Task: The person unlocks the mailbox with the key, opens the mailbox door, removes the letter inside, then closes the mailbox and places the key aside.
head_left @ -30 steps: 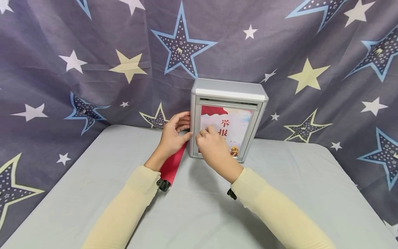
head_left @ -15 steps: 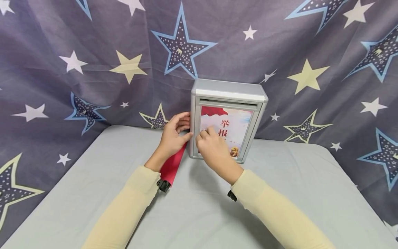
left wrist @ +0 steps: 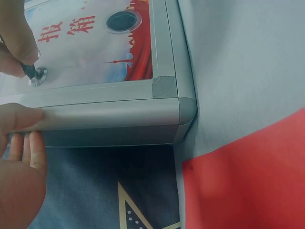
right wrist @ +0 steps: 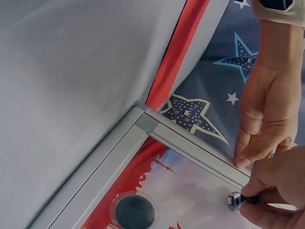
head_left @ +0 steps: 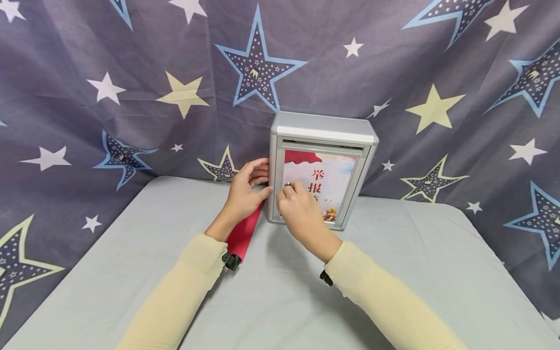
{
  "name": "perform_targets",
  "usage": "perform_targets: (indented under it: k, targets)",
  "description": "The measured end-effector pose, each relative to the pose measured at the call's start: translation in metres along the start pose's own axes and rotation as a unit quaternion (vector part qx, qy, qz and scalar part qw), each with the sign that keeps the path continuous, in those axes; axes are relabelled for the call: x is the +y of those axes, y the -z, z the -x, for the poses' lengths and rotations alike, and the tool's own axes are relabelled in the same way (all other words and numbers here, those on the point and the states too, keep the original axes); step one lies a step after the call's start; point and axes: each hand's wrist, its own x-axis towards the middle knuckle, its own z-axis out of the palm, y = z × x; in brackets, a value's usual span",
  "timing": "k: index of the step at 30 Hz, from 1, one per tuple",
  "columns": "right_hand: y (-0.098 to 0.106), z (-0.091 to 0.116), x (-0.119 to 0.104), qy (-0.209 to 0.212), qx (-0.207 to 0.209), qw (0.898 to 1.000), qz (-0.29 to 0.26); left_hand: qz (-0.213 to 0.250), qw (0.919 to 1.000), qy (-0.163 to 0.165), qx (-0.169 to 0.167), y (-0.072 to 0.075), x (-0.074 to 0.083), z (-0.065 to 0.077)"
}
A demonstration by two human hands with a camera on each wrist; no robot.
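Observation:
A silver-grey box (head_left: 328, 125) stands upright, with a slot near its top and a printed panel bearing red characters on its front. At the panel's left side, my right hand (head_left: 299, 206) pinches a black-headed key (right wrist: 249, 198) between thumb and fingers. The key sits at a round chrome lock (left wrist: 39, 77). My left hand (head_left: 245, 194) rests on the box's left side, fingertips and thumb touching it without wrapping round. Beneath the left wrist, a red sheet (head_left: 245, 232) lies partly hidden beside the box.
A pale grey cloth (head_left: 284, 291) covers the table. Close behind the box hangs a dark curtain (head_left: 315, 78) with stars. Low on the box's front is a round dark window (left wrist: 121, 21). Each wrist carries a small black camera (head_left: 231, 261).
Both hands keep their places on the box. A little more of the dark key head shows at my right fingertips, and the whole head view has shifted slightly.

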Motion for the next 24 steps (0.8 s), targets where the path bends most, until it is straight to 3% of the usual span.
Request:
perform_targets:
  k: [3,10,17,24]
  targets:
    - [-0.002,0.001,-0.001,0.003,0.009,1.000,0.010,-0.001,1.0000,0.002,0.001,-0.001,0.002,0.000]
    - [-0.004,0.003,-0.005,0.004,0.016,0.999,0.031,-0.002,1.0000,0.001,-0.001,-0.002,0.028,0.004]
    - [-0.003,0.003,-0.009,-0.011,0.029,0.999,0.026,-0.005,1.0000,0.000,0.001,-0.001,0.005,0.001]
    - [-0.001,0.005,-0.012,-0.016,0.038,0.999,0.024,-0.005,0.9999,-0.010,0.000,0.000,0.000,0.001]
